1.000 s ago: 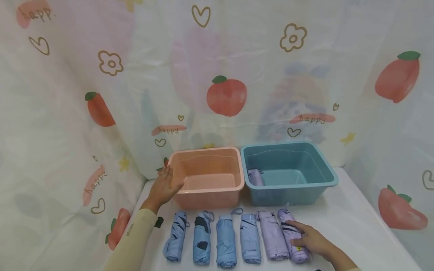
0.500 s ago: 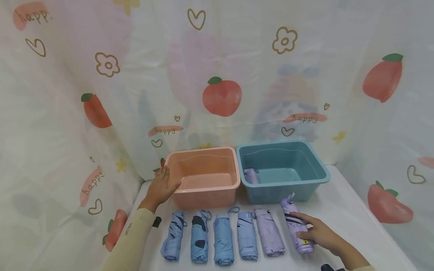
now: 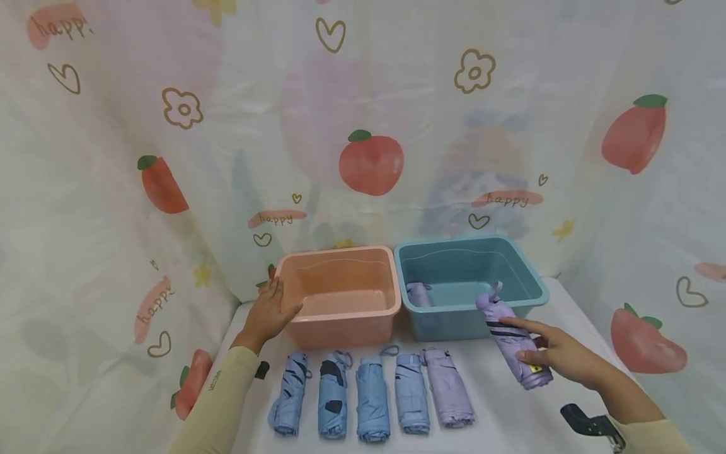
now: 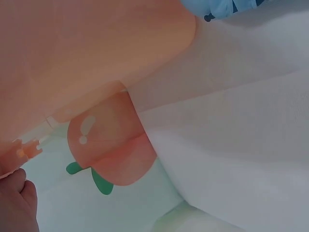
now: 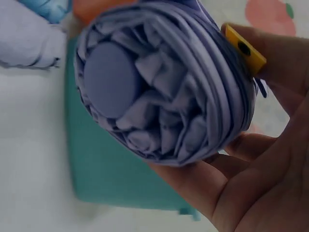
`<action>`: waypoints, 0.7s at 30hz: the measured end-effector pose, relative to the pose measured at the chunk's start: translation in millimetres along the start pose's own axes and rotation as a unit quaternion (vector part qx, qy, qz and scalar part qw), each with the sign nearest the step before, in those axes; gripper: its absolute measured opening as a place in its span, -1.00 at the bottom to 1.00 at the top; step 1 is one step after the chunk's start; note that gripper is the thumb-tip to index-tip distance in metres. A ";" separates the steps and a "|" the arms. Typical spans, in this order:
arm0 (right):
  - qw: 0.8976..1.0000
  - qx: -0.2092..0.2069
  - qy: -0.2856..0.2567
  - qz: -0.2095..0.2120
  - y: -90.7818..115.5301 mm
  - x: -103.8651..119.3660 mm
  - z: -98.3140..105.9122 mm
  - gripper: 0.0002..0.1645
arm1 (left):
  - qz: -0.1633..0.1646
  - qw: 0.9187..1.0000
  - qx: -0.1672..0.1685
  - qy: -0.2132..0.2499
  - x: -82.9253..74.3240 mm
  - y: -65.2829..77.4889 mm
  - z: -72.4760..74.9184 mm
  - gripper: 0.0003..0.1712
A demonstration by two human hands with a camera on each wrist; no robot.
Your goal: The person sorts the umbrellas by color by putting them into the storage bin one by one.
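One lilac umbrella [image 3: 513, 347], folded, is held in the right hand [image 3: 567, 356], thumb and fingers curled round its fabric, before the right part of the teal bin [image 3: 450, 326]. Its looped end tilts toward the bin and overlaps the front rim in the head view. The right wrist view shows the umbrella's gathered end and a yellow tag [image 5: 245, 50] beside a fingertip. A second umbrella [image 3: 418, 294], also lilac, lies inside the teal bin at the left. Just left of the teal bin stands a peach bin [image 3: 343, 331]; the left hand [image 3: 268, 317] rests at its side away from the teal bin, fingers extended. A third umbrella [image 3: 448, 388], lilac, lies before the teal bin's left part; four blue umbrellas [image 3: 372, 400] continue the row leftward. Behind the teal bin hangs a patterned curtain [image 3: 420, 126].
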State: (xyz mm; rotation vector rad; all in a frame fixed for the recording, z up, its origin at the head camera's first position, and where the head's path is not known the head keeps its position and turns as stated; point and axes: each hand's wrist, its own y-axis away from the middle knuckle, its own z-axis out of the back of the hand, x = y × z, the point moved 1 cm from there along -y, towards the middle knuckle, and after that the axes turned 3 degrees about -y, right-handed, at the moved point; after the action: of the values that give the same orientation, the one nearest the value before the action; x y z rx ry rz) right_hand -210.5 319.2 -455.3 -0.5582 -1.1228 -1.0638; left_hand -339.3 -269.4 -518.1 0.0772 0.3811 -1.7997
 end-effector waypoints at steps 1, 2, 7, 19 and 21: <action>1.000 -0.003 0.007 0.007 -3.5 6.4 4.5 -0.22 | 0.001 1.000 0.000 -0.001 0.3 0.4 0.4 0.10; 1.000 -0.004 0.012 0.011 -7.5 12.3 9.3 -0.23 | 0.003 1.000 0.001 -0.003 0.7 0.9 1.0 0.09; 0.999 -0.013 0.048 0.022 -32.2 34.6 34.6 -0.25 | 0.008 1.000 -0.003 -0.005 2.5 1.8 2.8 0.07; 0.986 -0.014 0.165 -0.002 -97.9 51.2 77.1 -0.28 | -0.003 1.000 -0.015 0.008 3.3 -0.3 -2.1 0.07; 0.986 -0.006 0.167 -0.015 -108.7 49.6 80.4 -0.28 | -0.005 1.000 -0.013 0.012 3.2 0.6 -3.2 0.06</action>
State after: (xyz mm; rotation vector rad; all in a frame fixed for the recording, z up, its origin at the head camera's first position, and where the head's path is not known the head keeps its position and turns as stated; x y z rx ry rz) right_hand -341.0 318.4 -394.4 -0.3548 -0.8330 -1.1424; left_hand -340.1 -271.6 -522.0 0.0775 0.4226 -1.8051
